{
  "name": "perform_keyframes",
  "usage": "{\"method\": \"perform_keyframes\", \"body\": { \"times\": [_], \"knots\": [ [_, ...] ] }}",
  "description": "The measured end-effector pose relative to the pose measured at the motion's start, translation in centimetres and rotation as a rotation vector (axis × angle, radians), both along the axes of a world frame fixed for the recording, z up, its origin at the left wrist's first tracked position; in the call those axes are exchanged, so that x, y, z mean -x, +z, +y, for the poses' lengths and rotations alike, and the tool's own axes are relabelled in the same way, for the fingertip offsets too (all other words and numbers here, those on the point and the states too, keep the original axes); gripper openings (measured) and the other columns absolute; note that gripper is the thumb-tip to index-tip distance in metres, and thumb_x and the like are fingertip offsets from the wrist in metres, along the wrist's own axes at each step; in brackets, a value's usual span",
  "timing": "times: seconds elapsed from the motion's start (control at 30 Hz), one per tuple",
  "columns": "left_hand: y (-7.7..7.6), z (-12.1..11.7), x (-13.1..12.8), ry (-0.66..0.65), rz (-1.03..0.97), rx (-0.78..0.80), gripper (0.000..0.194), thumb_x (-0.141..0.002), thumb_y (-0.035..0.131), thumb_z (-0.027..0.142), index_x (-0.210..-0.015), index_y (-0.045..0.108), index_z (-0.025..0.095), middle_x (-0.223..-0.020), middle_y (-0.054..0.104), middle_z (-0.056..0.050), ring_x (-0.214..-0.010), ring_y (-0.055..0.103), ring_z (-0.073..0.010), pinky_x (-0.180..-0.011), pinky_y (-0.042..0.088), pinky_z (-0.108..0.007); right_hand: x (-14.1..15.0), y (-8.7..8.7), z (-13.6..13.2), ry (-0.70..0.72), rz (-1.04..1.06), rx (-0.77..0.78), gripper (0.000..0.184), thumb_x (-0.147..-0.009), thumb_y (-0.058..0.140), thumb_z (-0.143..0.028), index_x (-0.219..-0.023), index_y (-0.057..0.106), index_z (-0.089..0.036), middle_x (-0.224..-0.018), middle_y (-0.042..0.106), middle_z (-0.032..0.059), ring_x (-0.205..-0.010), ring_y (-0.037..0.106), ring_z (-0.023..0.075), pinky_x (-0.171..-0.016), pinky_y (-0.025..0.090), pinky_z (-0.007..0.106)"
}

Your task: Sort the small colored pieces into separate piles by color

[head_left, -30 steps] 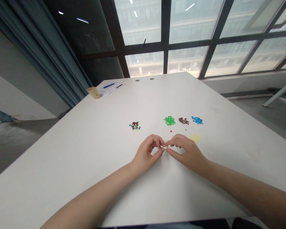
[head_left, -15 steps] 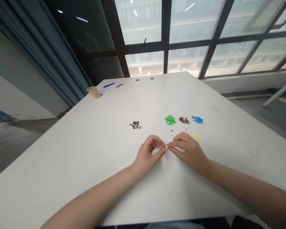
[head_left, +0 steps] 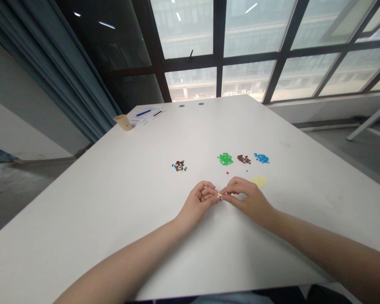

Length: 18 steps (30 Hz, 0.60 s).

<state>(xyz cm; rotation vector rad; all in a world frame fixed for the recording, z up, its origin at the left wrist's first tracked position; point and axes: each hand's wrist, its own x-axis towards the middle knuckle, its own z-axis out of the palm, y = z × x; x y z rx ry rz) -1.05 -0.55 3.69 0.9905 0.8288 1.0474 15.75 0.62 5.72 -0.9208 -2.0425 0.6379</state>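
My left hand (head_left: 200,200) and my right hand (head_left: 247,195) meet fingertip to fingertip just above the table. Between them is a small pale yellow piece (head_left: 220,195), pinched by both; its exact shape and anything joined to it are too small to make out. Beyond my right hand lies a flat pile of yellow pieces (head_left: 259,181), partly behind the knuckles. A single red piece (head_left: 227,172) and a tiny dark piece (head_left: 247,171) lie just past my fingers.
Farther off sit piles of green pieces (head_left: 225,158), brown pieces (head_left: 244,159) and blue pieces (head_left: 261,158). A mixed-colour pile (head_left: 179,166) lies to the left. At the table's far left stand a paper cup (head_left: 123,122) and papers with a blue pen (head_left: 143,113).
My fingertips have drawn slightly closer around the yellow piece, and the right fingers have curled a little. The piles have stayed put; the whole view has shifted slightly.
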Motion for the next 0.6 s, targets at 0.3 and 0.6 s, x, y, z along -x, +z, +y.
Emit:
{"method": "perform_keyframes", "body": {
  "times": [0.3, 0.6],
  "knots": [
    [-0.6, -0.9, 1.2, -0.221, 0.272, -0.039, 0.022, -0.072, 0.063, 0.03, -0.083, 0.051, 0.016, -0.074, 0.055, -0.001, -0.065, 0.05, -0.0083, -0.063, 0.037, -0.023, -8.6, -0.8, 4.3, -0.266, -0.477, 0.005, 0.015, -0.076, 0.055, -0.027, -0.074, 0.068, -0.02, -0.066, 0.055, 0.0019, -0.064, 0.051, 0.0139, -0.061, 0.039, 0.027],
    [1.0, -3.1, 1.6, -0.59, 0.566, -0.125, 0.013, -0.078, 0.052, 0.029, -0.08, 0.056, 0.016, -0.076, 0.057, -0.002, -0.07, 0.05, -0.0115, -0.066, 0.039, -0.024, -14.5, -4.8, 3.6, -0.408, -0.6, 0.21, 0.026, -0.076, 0.051, -0.038, -0.077, 0.07, -0.021, -0.061, 0.055, 0.0015, -0.056, 0.05, 0.0149, -0.054, 0.037, 0.027]
  ]
}}
